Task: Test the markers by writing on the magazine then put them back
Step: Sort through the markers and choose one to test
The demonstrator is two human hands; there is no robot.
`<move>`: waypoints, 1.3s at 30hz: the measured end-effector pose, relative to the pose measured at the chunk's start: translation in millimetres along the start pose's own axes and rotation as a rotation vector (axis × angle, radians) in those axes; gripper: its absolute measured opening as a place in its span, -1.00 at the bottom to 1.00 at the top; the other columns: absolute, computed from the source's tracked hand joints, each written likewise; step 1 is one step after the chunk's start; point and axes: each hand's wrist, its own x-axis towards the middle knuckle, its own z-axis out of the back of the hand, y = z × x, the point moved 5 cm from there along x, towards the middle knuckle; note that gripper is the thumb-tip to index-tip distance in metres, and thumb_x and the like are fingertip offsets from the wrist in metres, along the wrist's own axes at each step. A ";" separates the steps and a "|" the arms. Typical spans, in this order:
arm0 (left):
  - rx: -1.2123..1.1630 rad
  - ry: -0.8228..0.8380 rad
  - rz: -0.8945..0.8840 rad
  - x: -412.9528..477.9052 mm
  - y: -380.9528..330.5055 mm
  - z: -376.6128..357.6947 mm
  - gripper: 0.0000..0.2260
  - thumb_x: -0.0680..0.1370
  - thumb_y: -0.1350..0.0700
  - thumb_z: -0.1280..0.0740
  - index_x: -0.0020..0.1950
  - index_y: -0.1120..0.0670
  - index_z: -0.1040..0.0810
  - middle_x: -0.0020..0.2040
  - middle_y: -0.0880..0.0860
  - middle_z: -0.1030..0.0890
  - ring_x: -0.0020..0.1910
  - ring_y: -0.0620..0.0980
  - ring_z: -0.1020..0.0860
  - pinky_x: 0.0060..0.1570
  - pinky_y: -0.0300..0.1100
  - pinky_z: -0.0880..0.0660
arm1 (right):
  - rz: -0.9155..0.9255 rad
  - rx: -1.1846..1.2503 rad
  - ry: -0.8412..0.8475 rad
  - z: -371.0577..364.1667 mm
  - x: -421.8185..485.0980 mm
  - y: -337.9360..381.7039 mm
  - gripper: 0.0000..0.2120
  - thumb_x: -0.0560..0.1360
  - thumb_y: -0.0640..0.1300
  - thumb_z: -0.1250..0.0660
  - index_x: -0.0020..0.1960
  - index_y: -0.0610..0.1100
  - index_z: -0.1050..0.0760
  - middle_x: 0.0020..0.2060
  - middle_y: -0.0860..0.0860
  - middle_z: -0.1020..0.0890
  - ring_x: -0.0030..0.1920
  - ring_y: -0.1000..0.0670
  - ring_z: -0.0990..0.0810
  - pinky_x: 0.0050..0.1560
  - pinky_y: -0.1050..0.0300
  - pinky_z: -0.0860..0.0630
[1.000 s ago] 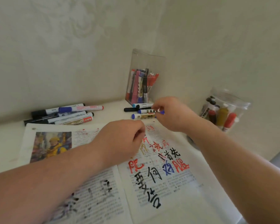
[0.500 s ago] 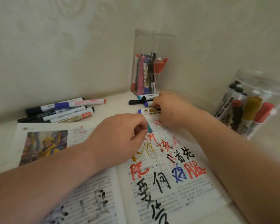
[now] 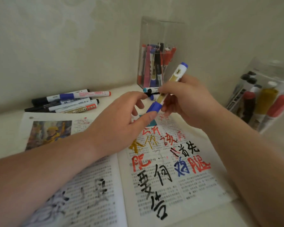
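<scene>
Where half a second ago the right hand (image 3: 188, 102) was down among the loose pens (image 3: 150, 89) on the far side of the white table (image 3: 7, 128), it has now lifted a blue-capped marker with a white and gold barrel (image 3: 177, 74) clear of the surface. Its fingers curl round the middle of the smooth round barrel and hold it tilted, blue butt end up and far, cap down and near. The left hand (image 3: 115, 122), earlier a loose fist over the page, has reached in, and its thumb and forefinger pinch the blue cap. The marker hangs above the far edge of the open magazine (image 3: 195, 185), whose thin printed pages bear thick red, gold, black and blue handwritten characters. A tall clear plastic box of pens (image 3: 156, 51) stands just beyond. A row of loose markers (image 3: 67, 102) lies far left, and a soft clear bag of markers (image 3: 266, 99) sits at the right.
</scene>
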 end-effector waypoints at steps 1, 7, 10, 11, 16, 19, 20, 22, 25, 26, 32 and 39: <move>0.006 0.009 -0.003 0.0 -1.0 -0.2 -0.59 0.56 -0.29 -0.22 0.33 -0.13 -0.44 0.03 -0.21 -0.52 -0.03 -0.22 -0.51 -0.12 -0.31 -0.45 | -0.033 0.032 0.053 -5.6 -0.3 -5.9 -0.92 0.55 -0.31 -0.36 -0.08 -0.27 -0.47 -0.39 -0.18 -0.62 -0.45 -0.10 -0.57 -0.44 0.09 -0.51; 0.082 0.013 -0.010 0.6 1.8 -0.8 -0.81 0.65 0.01 -0.28 0.25 -0.03 -0.48 -0.05 -0.19 -0.53 -0.10 -0.21 -0.50 -0.14 -0.40 -0.37 | 0.115 -0.022 0.145 -13.2 0.9 -14.1 -0.84 0.50 -0.20 -0.48 -0.11 -0.30 -0.56 -0.31 -0.17 -0.65 -0.31 -0.10 -0.63 -0.29 0.06 -0.56; -0.028 0.052 0.022 1.1 4.4 -2.4 -0.83 0.67 0.08 -0.26 0.23 -0.10 -0.39 -0.06 -0.22 -0.52 -0.04 -0.27 -0.51 -0.15 -0.45 -0.38 | 0.193 -0.090 0.171 -15.0 -0.8 -12.5 -0.76 0.44 -0.11 -0.47 -0.07 -0.30 -0.59 -0.36 -0.12 -0.59 -0.36 -0.06 -0.53 -0.37 0.09 -0.47; -0.062 0.078 0.022 1.1 4.0 -3.4 -0.85 0.67 0.08 -0.24 0.22 -0.10 -0.38 -0.06 -0.20 -0.53 -0.05 -0.25 -0.52 -0.16 -0.42 -0.40 | 0.206 -0.087 0.192 -16.0 -1.9 -11.9 -0.78 0.46 -0.12 -0.47 -0.06 -0.30 -0.60 -0.37 -0.13 -0.58 -0.38 -0.06 -0.50 -0.40 0.10 -0.44; -0.093 0.104 -0.070 1.5 -2.3 -2.5 -0.81 0.70 -0.02 -0.14 0.22 0.01 -0.47 -0.09 -0.13 -0.59 -0.10 -0.15 -0.55 -0.15 -0.26 -0.46 | 0.222 -0.020 0.241 -15.5 -3.5 -11.9 -0.76 0.51 -0.14 -0.46 -0.07 -0.35 -0.55 -0.37 -0.21 -0.56 -0.45 -0.06 -0.44 -0.47 0.14 -0.33; -0.073 0.050 -0.109 2.4 -5.7 0.7 -0.83 0.70 0.01 -0.16 0.14 0.06 -0.48 -0.20 -0.14 -0.55 -0.19 -0.15 -0.53 -0.22 -0.26 -0.43 | 0.215 0.035 0.236 -16.2 -4.1 -10.9 -0.80 0.49 -0.13 -0.44 -0.12 -0.28 -0.55 -0.42 -0.14 -0.56 -0.48 -0.03 -0.44 -0.48 0.18 -0.33; -0.066 0.033 -0.115 2.4 -7.2 1.5 -0.85 0.69 0.02 -0.18 0.10 0.05 -0.48 -0.23 -0.15 -0.53 -0.21 -0.17 -0.53 -0.23 -0.27 -0.42 | 0.213 0.045 0.232 -17.2 -4.7 -10.2 -0.82 0.49 -0.15 -0.44 -0.14 -0.27 -0.55 -0.43 -0.12 -0.56 -0.49 -0.02 -0.44 -0.49 0.19 -0.33; -0.064 0.011 -0.111 1.7 -8.6 1.9 -0.92 0.69 0.02 -0.20 0.07 -0.02 -0.46 -0.27 -0.21 -0.50 -0.23 -0.25 -0.51 -0.25 -0.37 -0.39 | 0.213 0.067 0.220 -18.8 -5.4 -8.9 -0.84 0.49 -0.18 -0.42 -0.18 -0.26 -0.51 -0.46 -0.09 -0.56 -0.51 -0.01 -0.44 -0.50 0.21 -0.33; -0.078 -0.001 -0.075 1.7 -8.7 3.7 -0.88 0.68 -0.02 -0.22 0.20 -0.13 -0.49 -0.26 -0.37 -0.53 -0.21 -0.41 -0.50 -0.21 -0.50 -0.34 | 0.244 0.097 0.221 -19.0 -6.7 -5.4 -0.85 0.49 -0.23 -0.40 -0.22 -0.20 -0.46 -0.47 -0.07 -0.55 -0.53 -0.01 -0.43 -0.51 0.21 -0.32; -0.077 -0.003 -0.071 1.3 -9.3 5.2 -0.82 0.68 -0.04 -0.22 0.26 -0.12 -0.51 -0.24 -0.43 -0.53 -0.21 -0.45 -0.50 -0.20 -0.52 -0.34 | 0.262 0.100 0.234 -19.0 -7.4 -2.9 -0.84 0.49 -0.25 -0.39 -0.22 -0.18 -0.46 -0.47 -0.07 -0.56 -0.53 -0.01 -0.43 -0.51 0.21 -0.33; -0.208 0.126 0.008 -7.1 -4.5 0.5 -0.58 0.56 -0.35 -0.10 0.35 -0.21 -0.25 -0.16 0.12 -0.54 -0.22 -0.01 -0.55 -0.19 -0.12 -0.48 | 0.286 0.102 0.036 1.3 -5.0 5.4 -0.77 0.41 -0.29 -0.35 -0.36 -0.11 -0.42 -0.53 -0.03 -0.48 -0.55 -0.01 -0.34 -0.49 0.27 -0.23; -0.182 0.071 0.032 -8.6 -3.5 8.2 -0.82 0.70 0.09 -0.09 0.26 -0.15 -0.28 -0.02 0.31 -0.55 -0.16 0.21 -0.48 -0.14 0.21 -0.44 | 0.257 0.012 0.046 21.5 -38.8 28.2 -0.90 0.41 -0.31 -0.26 -0.25 -0.19 -0.41 -0.52 -0.01 -0.44 -0.52 0.00 -0.30 -0.46 0.23 -0.19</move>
